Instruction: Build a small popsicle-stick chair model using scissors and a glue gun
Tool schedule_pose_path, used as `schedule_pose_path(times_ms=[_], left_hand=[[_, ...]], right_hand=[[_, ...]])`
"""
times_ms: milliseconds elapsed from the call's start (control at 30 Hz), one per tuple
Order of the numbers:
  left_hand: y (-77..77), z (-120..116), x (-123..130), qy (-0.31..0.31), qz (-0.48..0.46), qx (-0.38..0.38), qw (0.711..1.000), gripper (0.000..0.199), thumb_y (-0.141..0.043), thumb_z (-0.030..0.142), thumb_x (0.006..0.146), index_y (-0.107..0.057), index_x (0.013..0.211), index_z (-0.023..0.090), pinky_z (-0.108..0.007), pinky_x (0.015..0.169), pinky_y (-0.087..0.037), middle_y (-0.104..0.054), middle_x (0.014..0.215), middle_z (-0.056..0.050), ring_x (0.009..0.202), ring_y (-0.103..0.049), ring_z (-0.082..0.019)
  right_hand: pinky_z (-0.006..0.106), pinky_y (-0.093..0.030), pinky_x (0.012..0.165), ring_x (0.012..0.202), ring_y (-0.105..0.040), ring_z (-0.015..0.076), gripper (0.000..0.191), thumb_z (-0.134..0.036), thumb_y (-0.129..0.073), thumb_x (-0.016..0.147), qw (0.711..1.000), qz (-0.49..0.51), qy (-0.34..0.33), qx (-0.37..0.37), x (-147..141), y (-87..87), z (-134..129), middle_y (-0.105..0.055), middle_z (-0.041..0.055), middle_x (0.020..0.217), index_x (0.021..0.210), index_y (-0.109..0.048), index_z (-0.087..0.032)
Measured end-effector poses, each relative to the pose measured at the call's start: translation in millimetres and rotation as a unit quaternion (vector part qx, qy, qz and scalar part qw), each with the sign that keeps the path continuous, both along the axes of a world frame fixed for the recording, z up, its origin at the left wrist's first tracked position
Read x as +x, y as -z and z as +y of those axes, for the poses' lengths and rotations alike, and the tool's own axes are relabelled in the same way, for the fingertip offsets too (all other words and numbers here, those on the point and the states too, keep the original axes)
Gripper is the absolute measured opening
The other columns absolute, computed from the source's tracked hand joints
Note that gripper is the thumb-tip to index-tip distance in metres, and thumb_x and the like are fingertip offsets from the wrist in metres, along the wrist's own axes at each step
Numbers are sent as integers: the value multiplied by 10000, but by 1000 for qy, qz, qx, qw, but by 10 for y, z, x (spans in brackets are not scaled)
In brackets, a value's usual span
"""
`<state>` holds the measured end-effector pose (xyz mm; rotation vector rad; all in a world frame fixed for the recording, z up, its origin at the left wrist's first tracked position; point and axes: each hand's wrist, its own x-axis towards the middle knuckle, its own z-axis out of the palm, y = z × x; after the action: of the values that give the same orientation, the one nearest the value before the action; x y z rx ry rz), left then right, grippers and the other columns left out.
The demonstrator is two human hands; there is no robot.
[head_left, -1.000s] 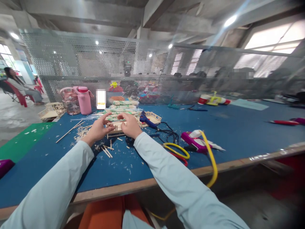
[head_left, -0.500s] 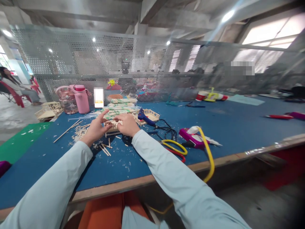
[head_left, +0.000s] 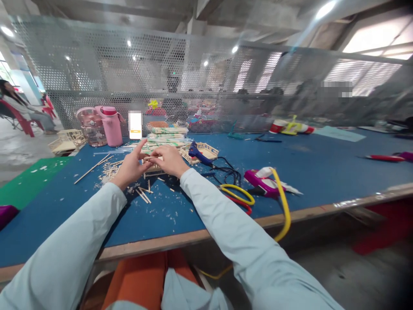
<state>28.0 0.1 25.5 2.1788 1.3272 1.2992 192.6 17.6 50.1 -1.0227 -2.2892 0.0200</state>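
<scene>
Head cam, your L hand [head_left: 130,170]: part open, index raised, thumb tip near R fingertips; can't tell if it grips anything.
Head cam, your R hand [head_left: 172,161]: fingers bent twd thumb; hold, if any, hidden.
Stick frame [head_left: 154,174]: on blue tabletop [head_left: 180,224], below your fingertips, partly covered.
Loose sticks [head_left: 143,196]: on tabletop, nearer you than frame.
Glue gun [head_left: 199,155]: R of your R hand, w/ black cable [head_left: 227,172].

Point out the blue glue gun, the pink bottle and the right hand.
Blue glue gun [head_left: 200,155], head view: on its body.
Pink bottle [head_left: 112,130], head view: middle of its side.
Right hand [head_left: 172,161], head view: back of the hand.
</scene>
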Motion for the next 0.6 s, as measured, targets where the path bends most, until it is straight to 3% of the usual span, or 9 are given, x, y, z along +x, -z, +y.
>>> schedule_pose_path(times_ms=[233, 600], left_hand=[[17, 30, -39, 26, 60, 8, 998, 862, -690, 147, 686, -277, 1441, 185, -467, 978, -401, -695, 1067, -122, 1046, -622, -259], [50, 32, -22, 41, 73, 61, 995, 791, -620, 139, 731, -279, 1445, 159, -466, 961, -416, -703, 1003, -111, 987, -635, -252]], right_hand=[[306, -338, 829, 864, -559, 165, 102, -250, -645, 828, 1000, 15, 2, -20, -9, -6, 2, -693, 33, 862, 800, -693, -165], [310, -350, 814, 879, -574, 186, 71, -180, -647, 790, 1000, 11, -4, -19, 14, -20, -18, -704, 34, 881, 847, -690, -172]])
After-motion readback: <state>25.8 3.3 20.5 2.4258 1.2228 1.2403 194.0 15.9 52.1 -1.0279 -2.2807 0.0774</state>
